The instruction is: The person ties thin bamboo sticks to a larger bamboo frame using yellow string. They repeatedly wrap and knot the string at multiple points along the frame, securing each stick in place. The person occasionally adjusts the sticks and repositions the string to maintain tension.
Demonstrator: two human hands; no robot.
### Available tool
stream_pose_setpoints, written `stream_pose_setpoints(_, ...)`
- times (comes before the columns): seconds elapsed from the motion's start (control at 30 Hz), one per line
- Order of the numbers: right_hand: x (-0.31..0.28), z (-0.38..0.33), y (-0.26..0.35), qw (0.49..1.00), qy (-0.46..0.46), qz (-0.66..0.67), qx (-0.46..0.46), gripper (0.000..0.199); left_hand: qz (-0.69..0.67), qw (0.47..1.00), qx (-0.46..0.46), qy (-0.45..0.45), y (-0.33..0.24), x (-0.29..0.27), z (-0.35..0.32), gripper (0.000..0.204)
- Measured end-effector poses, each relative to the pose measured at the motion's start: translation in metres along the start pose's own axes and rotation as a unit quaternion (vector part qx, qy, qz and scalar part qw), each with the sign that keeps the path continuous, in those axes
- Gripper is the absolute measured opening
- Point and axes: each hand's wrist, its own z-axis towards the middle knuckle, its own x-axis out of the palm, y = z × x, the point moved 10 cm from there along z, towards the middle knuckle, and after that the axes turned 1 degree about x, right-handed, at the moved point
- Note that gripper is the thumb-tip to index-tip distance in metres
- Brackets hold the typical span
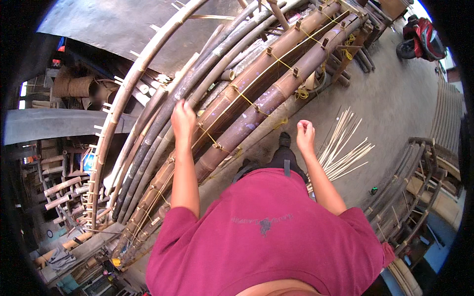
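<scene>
My left hand point(183, 122) is closed, its fingertips pressed together beside a dark, weathered bamboo pole point(170, 118). Whatever it may be pinching is too small to see. Two thick brown bamboo poles run diagonally past it, an upper one point(242, 86) and a lower one point(269, 100) with purple-white flecks. Short dark pegs point(296, 72) stand up from them, and thin yellow string point(242, 94) crosses between them. My right hand point(306, 134) is raised to the right of the poles, fingers curled in; anything inside is hidden. Below it a fan of slender pale bamboo sticks point(345, 150) lies on the floor.
A curved bamboo rail with pale rungs point(129, 84) stands at the left beside more poles. Yellow string coils point(302, 93) hang by the lower pole. A red motorcycle point(425, 42) is parked far right on the concrete floor point(390, 93). Bamboo racks point(410, 192) line the right side.
</scene>
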Motion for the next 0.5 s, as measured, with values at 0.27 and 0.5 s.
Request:
stream_pose_setpoints(0.27, 0.181, -0.213, 0.143, 0.713, 0.562, 0.331, 0.255, 0.033, -0.049, 0.992, 0.039, 0.109, 0.037, 0.037, -0.109, 0.025)
stream_pose_setpoints(0.5, 0.161, -0.137, 0.157, 0.715, 0.026, 0.656, 0.241, 0.016, -0.048, 0.996, 0.042, 0.07, 0.028, 0.031, -0.114, 0.023)
